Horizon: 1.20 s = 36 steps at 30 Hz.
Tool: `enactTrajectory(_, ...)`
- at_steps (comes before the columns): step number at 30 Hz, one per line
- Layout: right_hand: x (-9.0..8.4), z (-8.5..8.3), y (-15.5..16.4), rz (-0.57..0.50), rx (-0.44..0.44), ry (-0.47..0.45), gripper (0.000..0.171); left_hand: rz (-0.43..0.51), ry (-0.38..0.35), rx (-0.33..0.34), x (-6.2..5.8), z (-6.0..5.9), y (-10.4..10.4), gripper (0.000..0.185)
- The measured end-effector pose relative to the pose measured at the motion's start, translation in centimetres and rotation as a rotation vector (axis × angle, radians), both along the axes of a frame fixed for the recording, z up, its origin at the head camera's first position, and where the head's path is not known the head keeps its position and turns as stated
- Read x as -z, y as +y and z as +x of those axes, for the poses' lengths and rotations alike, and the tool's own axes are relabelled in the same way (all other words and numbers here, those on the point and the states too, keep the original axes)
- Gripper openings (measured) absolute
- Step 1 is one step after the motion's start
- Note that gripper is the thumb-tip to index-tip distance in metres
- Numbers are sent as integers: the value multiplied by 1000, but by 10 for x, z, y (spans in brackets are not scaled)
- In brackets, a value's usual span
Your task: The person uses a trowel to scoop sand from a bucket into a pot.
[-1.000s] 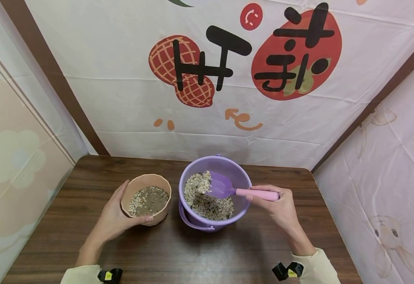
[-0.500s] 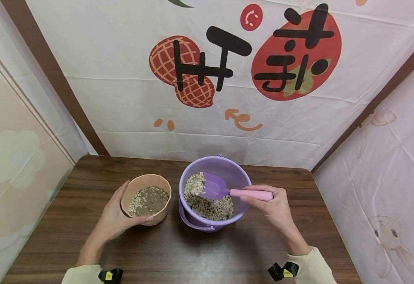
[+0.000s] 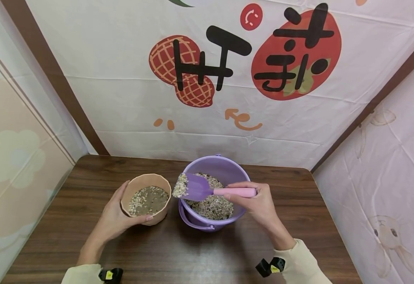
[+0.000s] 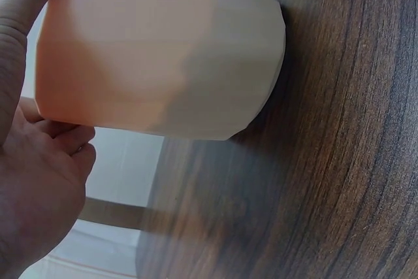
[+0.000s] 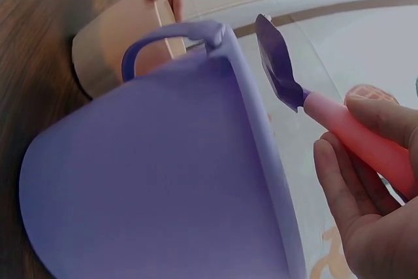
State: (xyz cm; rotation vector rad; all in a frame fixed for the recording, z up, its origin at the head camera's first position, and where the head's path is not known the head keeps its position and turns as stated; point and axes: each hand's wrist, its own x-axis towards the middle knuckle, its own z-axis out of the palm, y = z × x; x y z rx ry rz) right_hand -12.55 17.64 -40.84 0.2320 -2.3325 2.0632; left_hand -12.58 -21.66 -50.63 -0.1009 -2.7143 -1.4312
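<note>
My right hand [image 3: 254, 199] grips the pink handle of a purple scoop [image 3: 197, 187]. The scoop's blade carries pale grain and hangs over the left rim of the purple bucket [image 3: 237, 173], close to the peach pot. The bucket holds a bed of mixed grain [image 3: 212, 205]. My left hand [image 3: 116, 219] wraps the peach faceted pot [image 3: 146, 179], which stands on the wooden table and holds some grain at its bottom. In the left wrist view the pot [image 4: 163, 50] fills the frame beside my left hand [image 4: 39, 187]. The right wrist view shows the scoop [image 5: 281, 63] above the bucket wall [image 5: 163, 181].
The wooden table [image 3: 200, 256] is hemmed in by a printed cloth backdrop [image 3: 207, 79] behind and fabric panels at both sides. The bucket's handle [image 3: 191, 221] hangs down at its front.
My right hand has lifted the scoop out of the bucket's grain and carried it left, loaded, to the bucket's left rim. The left hand and pot have not moved.
</note>
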Motion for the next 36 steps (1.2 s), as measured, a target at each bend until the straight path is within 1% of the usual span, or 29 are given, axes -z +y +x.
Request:
enactTrajectory(7, -1, -5, -18, -7, -54, 7, 29, 5, -35, 10, 0, 0, -1, 137)
enactTrajectory(10, -2, -7, -24, -9, -67, -1, 29, 6, -35, 9, 0, 0, -1, 137)
enactTrajectory(14, -2, -10, -31, -10, -73, -7, 27, 3, -30, 12, 0, 0, -1, 137)
enactTrajectory(19, -1, -14, -41, 0, -82, 8, 28, 2, -20, 18, 0, -1, -2, 137)
enactTrajectory(27, -1, -17, -58, 45, -89, 50, 24, -4, -45, 22, 0, -1, -2, 138)
enactTrajectory(36, -2, -21, -76, 43, -108, 70, 24, -5, -58, 14, -1, 0, -2, 139)
